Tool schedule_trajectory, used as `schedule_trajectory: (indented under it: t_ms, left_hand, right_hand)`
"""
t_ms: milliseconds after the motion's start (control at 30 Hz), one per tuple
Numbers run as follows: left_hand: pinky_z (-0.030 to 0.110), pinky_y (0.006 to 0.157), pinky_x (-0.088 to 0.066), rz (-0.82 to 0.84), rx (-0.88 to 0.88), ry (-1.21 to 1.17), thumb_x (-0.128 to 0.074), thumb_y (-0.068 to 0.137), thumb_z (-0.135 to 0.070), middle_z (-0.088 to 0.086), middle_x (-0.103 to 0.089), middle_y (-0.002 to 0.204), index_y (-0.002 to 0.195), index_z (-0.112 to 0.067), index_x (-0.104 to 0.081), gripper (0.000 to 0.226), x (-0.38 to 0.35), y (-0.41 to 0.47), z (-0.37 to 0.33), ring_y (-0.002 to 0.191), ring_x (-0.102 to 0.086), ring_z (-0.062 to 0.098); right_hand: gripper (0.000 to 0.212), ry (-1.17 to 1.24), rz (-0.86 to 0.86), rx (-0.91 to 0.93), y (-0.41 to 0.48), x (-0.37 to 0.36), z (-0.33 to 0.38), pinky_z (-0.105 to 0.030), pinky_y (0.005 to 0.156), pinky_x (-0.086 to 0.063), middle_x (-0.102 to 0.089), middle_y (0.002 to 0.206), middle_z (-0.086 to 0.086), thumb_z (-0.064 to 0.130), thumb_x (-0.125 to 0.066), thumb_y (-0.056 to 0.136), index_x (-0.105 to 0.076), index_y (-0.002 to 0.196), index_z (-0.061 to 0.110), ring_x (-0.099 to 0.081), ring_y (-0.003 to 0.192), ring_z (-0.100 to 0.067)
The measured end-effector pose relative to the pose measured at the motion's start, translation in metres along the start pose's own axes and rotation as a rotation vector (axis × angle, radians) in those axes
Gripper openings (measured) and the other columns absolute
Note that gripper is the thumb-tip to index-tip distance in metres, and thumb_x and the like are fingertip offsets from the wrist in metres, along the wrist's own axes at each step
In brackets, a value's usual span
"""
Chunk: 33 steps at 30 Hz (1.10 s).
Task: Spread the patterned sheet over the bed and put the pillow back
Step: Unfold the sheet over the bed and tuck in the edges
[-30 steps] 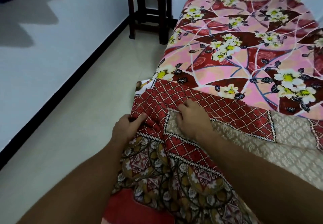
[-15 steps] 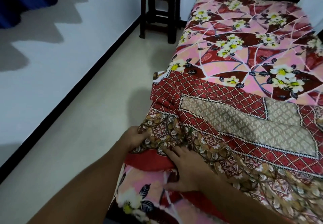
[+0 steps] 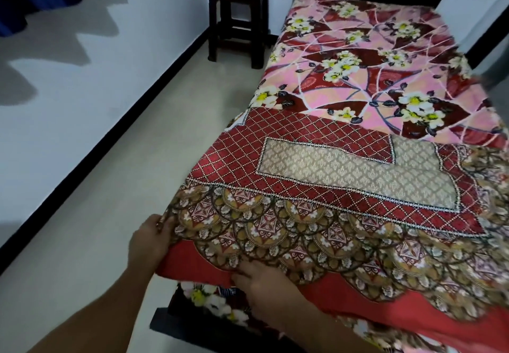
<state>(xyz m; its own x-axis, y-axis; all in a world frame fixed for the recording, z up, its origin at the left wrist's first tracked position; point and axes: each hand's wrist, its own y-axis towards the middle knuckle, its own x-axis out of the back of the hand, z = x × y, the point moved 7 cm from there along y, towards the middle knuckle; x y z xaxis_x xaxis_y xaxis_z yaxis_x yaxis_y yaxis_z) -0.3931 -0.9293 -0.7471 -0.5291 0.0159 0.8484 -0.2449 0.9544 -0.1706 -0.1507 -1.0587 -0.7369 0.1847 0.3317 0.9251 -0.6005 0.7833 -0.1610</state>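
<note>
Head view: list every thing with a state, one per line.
patterned sheet: partly unfolded, covers only the near part of the bed
floral bed cover: flat, far half exposed
left hand: grips the sheet's left edge
right hand: lies on the sheet's red border
stool: upright beside the bed
</note>
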Motion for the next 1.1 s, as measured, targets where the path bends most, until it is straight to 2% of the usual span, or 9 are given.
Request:
schedule_trajectory:
  t_ms: [133, 267, 433, 567, 700, 800, 867, 967, 1100]
  left_hand:
    - [0.04, 0.074, -0.047, 0.065, 0.144, 0.095, -0.052, 0.1, -0.043, 0.023, -0.068, 0.106, 0.112, -0.013, -0.058, 0.033, -0.01, -0.003, 0.02, 0.096, -0.064, 0.04]
    - [0.052, 0.09, -0.05, 0.04, 0.299, 0.197, -0.058, 0.089, -0.017, 0.027, -0.058, 0.121, 0.129, -0.006, -0.05, 0.042, -0.005, -0.001, 0.014, 0.109, -0.058, 0.046]
    - [0.053, 0.085, -0.05, -0.021, -0.416, 0.256, -0.05, 0.099, -0.035, 0.025, -0.059, 0.122, 0.131, -0.006, -0.053, 0.043, -0.038, 0.0, -0.144, 0.107, -0.056, 0.044]
    - [0.052, 0.101, -0.047, 0.119, -0.926, 0.298, -0.037, 0.098, -0.047, 0.021, -0.053, 0.139, 0.137, -0.004, -0.055, 0.061, -0.105, -0.041, -0.247, 0.125, -0.051, 0.039]
    - [0.052, 0.102, -0.046, 0.222, -1.286, 0.25, -0.034, 0.1, -0.048, 0.016, -0.053, 0.144, 0.135, -0.01, -0.06, 0.058, -0.161, -0.116, -0.334, 0.134, -0.049, 0.037]
    - [0.051, 0.11, -0.04, 0.373, -1.453, 0.293, -0.034, 0.098, -0.055, 0.012, -0.042, 0.154, 0.144, -0.019, -0.052, 0.062, -0.21, -0.182, -0.385, 0.146, -0.033, 0.031]
    - [0.054, 0.115, -0.033, 0.477, -1.583, 0.323, -0.034, 0.096, -0.063, 0.012, -0.036, 0.158, 0.15, -0.021, -0.044, 0.069, -0.235, -0.228, -0.396, 0.148, -0.028, 0.031]
    - [0.058, 0.113, -0.032, 0.598, -1.742, 0.449, -0.039, 0.086, -0.076, 0.013, -0.041, 0.153, 0.15, -0.021, -0.039, 0.084, -0.255, -0.291, -0.383, 0.142, -0.036, 0.033]
    - [0.055, 0.105, -0.038, 0.614, -1.723, 0.568, -0.041, 0.081, -0.076, 0.011, -0.049, 0.133, 0.142, -0.018, -0.043, 0.084, -0.269, -0.337, -0.364, 0.124, -0.044, 0.033]
  right_hand:
    - [0.038, 0.051, -0.021, -0.01, -0.008, -0.01, -0.005, -0.047, 0.072, -0.057, -0.055, 0.117, -0.014, 0.011, -0.058, 0.086, -0.06, 0.124, 0.008, -0.056, 0.103, -0.036]
    - [0.029, 0.103, -0.17, 0.007, -0.018, 0.027, -0.017, -0.035, 0.071, -0.051, -0.058, 0.105, -0.003, 0.036, -0.05, 0.098, -0.066, 0.112, 0.017, -0.055, 0.098, -0.024]
    - [0.031, 0.066, -0.448, -0.66, -0.087, 0.087, -0.158, -0.037, 0.075, -0.053, -0.061, 0.103, -0.002, 0.038, -0.046, 0.093, -0.067, 0.105, 0.019, -0.059, 0.096, -0.023]
    - [0.032, 0.081, -0.372, -1.281, -0.224, 0.092, -0.244, -0.038, 0.082, -0.054, -0.062, 0.117, -0.009, 0.038, -0.051, 0.096, -0.062, 0.12, 0.02, -0.063, 0.103, -0.03]
    - [0.035, 0.109, -0.221, -1.57, -0.346, 0.073, -0.269, -0.037, 0.081, -0.058, -0.068, 0.104, -0.011, 0.036, -0.047, 0.09, -0.065, 0.109, 0.013, -0.07, 0.095, -0.03]
    - [0.037, 0.135, -0.214, -1.693, -0.402, 0.053, -0.273, -0.04, 0.088, -0.056, -0.063, 0.122, -0.011, 0.039, -0.051, 0.096, -0.061, 0.126, 0.02, -0.064, 0.108, -0.032]
    - [0.055, 0.077, -0.213, -1.63, -0.414, 0.044, -0.269, -0.045, 0.096, -0.052, -0.051, 0.136, -0.013, 0.056, -0.045, 0.096, -0.049, 0.141, 0.025, -0.054, 0.12, -0.035]
    - [0.083, -0.03, -0.203, -1.276, -0.414, 0.034, -0.252, -0.051, 0.107, -0.043, -0.044, 0.145, -0.01, 0.082, -0.038, 0.085, -0.046, 0.145, 0.025, -0.045, 0.13, -0.032]
    - [0.091, -0.118, -0.139, -0.859, -0.434, 0.025, -0.238, -0.058, 0.107, -0.042, -0.035, 0.16, -0.009, 0.087, -0.039, 0.084, -0.043, 0.151, 0.026, -0.039, 0.142, -0.031]
